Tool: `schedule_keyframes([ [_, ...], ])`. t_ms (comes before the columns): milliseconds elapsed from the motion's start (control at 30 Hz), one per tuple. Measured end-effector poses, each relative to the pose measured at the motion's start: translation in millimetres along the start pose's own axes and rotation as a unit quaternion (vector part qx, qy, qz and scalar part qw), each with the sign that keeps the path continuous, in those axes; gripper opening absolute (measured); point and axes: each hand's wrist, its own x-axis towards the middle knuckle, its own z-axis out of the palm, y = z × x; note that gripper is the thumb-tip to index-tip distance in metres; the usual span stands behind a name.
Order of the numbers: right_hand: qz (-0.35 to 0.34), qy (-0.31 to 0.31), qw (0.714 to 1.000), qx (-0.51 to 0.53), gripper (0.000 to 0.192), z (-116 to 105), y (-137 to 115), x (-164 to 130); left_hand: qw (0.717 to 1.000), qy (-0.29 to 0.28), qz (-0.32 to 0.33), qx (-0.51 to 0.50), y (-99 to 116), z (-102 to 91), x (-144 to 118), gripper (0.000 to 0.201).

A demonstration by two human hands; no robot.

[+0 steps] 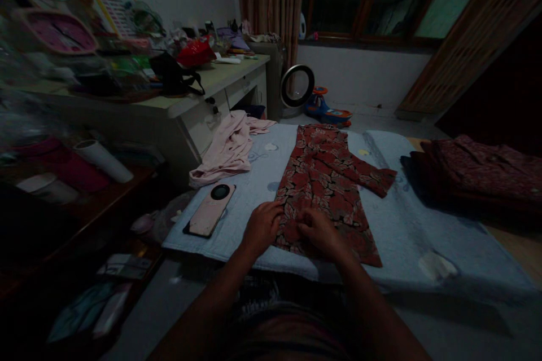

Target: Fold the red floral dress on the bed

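on the pale blue bed mat (398, 220) your left hand (261, 228) and right hand (319, 232) press flat, fingers spread, gripping nothing, on the red floral garment (326, 180)'s near hem; looks soft, light, floppy, so pinch hem corners. phone (210, 210) lies left.

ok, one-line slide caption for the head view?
Both hands, left hand and right hand, press the red floral garment flat on the pale blue mat.
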Motion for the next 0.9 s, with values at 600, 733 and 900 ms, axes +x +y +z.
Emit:
schedule_keyframes([
  [600,0.066,-0.024,0.992,0.105,0.022,-14,0,-6,1.0,-0.011,0.004,0.02,-3,3.7,-1,0.025],
  [733,0.063,-0.059,0.985,0.149,0.018,-12,0,-10,1.0,-0.011,0.01,0.016,-1,2.4,0,0.025],
  [900,0.068,-0.104,0.973,0.193,0.014,-7,0,-14,1.0,-0.003,0.013,0.01,0,0.1,1,0.024],
])
